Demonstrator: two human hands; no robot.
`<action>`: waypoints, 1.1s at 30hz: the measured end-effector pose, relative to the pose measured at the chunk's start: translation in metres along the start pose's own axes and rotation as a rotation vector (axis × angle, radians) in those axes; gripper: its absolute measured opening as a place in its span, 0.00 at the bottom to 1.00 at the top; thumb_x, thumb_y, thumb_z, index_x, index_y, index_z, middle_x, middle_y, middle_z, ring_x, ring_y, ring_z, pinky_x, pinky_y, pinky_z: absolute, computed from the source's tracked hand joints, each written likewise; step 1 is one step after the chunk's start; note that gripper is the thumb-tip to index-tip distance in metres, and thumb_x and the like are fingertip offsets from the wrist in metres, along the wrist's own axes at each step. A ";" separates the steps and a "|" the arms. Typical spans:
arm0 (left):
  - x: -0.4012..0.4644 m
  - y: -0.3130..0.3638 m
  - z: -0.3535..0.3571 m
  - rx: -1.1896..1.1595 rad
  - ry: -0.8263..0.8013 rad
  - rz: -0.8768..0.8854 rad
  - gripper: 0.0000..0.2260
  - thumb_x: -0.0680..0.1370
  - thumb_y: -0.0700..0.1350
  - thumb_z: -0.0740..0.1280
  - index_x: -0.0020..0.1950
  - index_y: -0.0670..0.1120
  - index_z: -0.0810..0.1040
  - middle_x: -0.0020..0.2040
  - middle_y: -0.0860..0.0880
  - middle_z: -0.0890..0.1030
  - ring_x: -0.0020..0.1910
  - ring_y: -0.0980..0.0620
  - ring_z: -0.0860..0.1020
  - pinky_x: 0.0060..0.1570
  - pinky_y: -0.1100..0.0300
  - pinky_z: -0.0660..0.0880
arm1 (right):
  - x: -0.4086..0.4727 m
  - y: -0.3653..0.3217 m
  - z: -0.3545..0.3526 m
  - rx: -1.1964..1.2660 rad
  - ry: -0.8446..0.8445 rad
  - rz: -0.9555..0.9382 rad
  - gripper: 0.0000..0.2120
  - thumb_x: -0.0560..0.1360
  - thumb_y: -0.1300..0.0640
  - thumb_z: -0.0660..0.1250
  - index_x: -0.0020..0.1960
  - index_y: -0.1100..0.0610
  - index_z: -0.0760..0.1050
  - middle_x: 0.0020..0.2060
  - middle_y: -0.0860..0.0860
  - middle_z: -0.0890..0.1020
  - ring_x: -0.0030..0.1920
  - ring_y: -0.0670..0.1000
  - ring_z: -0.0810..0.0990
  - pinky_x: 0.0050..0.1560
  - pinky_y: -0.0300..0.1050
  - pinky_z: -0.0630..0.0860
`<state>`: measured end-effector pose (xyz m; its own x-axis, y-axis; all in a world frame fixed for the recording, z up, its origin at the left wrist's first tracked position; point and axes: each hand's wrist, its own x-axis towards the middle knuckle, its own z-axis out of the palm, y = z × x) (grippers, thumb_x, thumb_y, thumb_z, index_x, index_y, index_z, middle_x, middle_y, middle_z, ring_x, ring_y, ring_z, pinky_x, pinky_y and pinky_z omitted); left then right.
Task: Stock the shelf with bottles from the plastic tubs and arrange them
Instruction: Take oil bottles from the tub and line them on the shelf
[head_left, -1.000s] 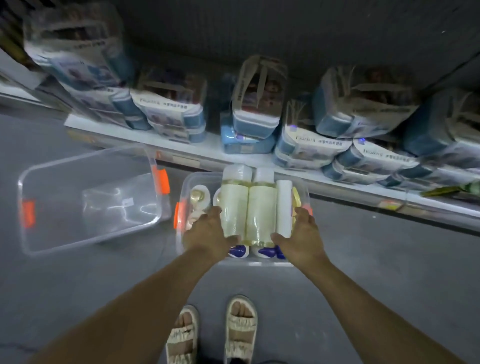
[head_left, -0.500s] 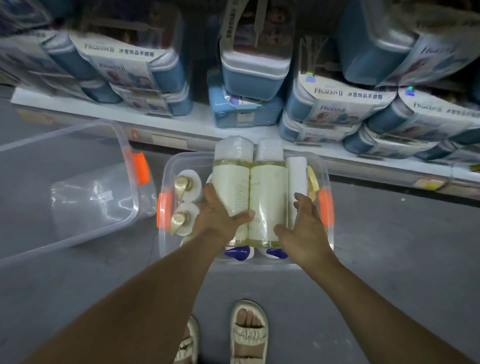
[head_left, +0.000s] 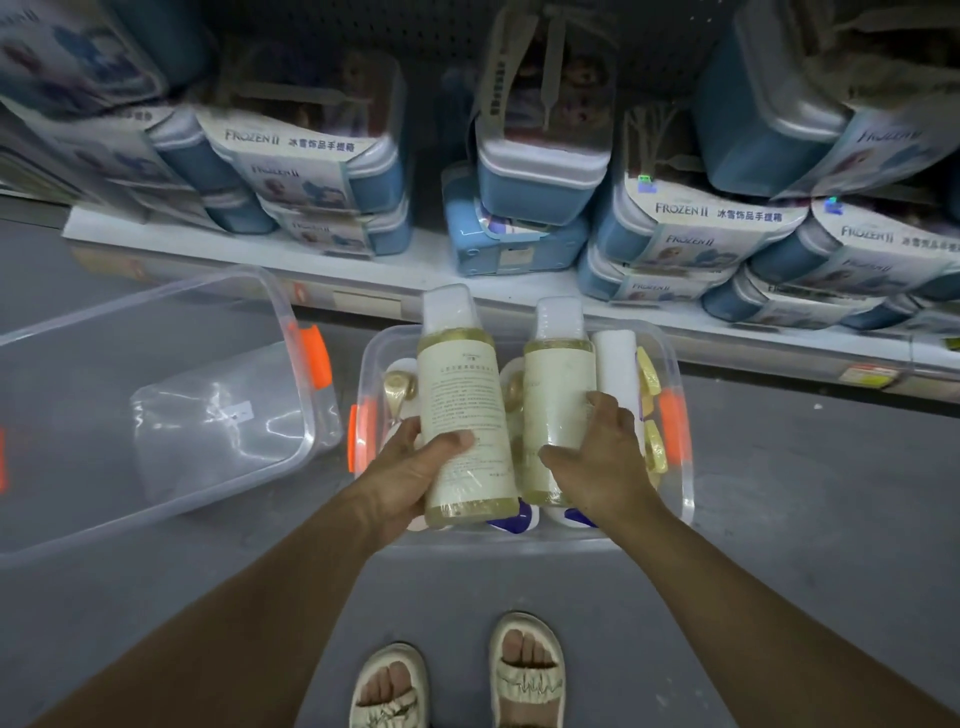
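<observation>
- Compared with half a second ago, the left bottle (head_left: 464, 410) is being held higher and apart from the right bottle (head_left: 557, 400); earlier the two were being held side by side, touching, and a gap is now being shown between them.
- The left bottle is being gripped by the left hand (head_left: 410, 475), thumb laid across its label, and is being seen raised above the tub (head_left: 684, 483), its white cap toward 12 o'clock.
- The right bottle is being clasped by the right hand (head_left: 602, 462), fingers wrapped over its lower half; whether it is being lifted clear of the tub cannot be told.
- A white tube (head_left: 615, 364) is being seen just beside the right bottle at 3 o'clock, and gold-capped items (head_left: 400, 387) are being seen inside the tub at 9 o'clock of the left bottle.
- An empty clear tub (head_left: 156, 410) is being seen at 9 o'clock, its orange latch (head_left: 316, 356) near the full tub's left wall.
- The shelf (head_left: 363, 257) at 12 o'clock is being crowded by blue boxed cases (head_left: 540, 182); only a narrow bare strip is being left along its front edge.
- Open grey floor (head_left: 805, 493) is being left at 3 o'clock, and sandalled feet (head_left: 527, 675) are being seen at 6 o'clock.
</observation>
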<state>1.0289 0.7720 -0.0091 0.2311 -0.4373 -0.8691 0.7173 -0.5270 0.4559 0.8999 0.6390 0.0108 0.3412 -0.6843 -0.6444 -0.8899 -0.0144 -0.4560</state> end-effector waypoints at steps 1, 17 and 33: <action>-0.002 -0.002 -0.004 -0.045 -0.044 0.000 0.28 0.69 0.47 0.76 0.66 0.49 0.70 0.59 0.45 0.81 0.55 0.44 0.82 0.55 0.42 0.77 | 0.001 -0.001 0.002 0.001 -0.001 0.012 0.35 0.71 0.58 0.71 0.72 0.56 0.55 0.65 0.55 0.64 0.64 0.57 0.68 0.59 0.52 0.74; -0.032 0.001 0.011 0.945 0.510 0.507 0.39 0.61 0.55 0.78 0.64 0.54 0.60 0.55 0.53 0.75 0.53 0.48 0.76 0.45 0.52 0.76 | -0.023 -0.071 0.021 0.564 -0.115 0.024 0.35 0.64 0.45 0.77 0.60 0.56 0.61 0.53 0.49 0.77 0.50 0.48 0.79 0.48 0.43 0.77; -0.069 0.048 -0.009 0.234 -0.342 0.077 0.35 0.58 0.53 0.76 0.64 0.48 0.75 0.59 0.45 0.82 0.58 0.46 0.80 0.61 0.48 0.75 | -0.021 -0.053 -0.041 1.064 -0.564 -0.067 0.50 0.47 0.51 0.84 0.65 0.67 0.71 0.59 0.62 0.79 0.59 0.61 0.78 0.57 0.55 0.78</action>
<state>1.0531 0.7835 0.0711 0.0181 -0.6778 -0.7350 0.5284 -0.6176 0.5826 0.9272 0.6244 0.0736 0.6976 -0.2866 -0.6567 -0.2609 0.7520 -0.6054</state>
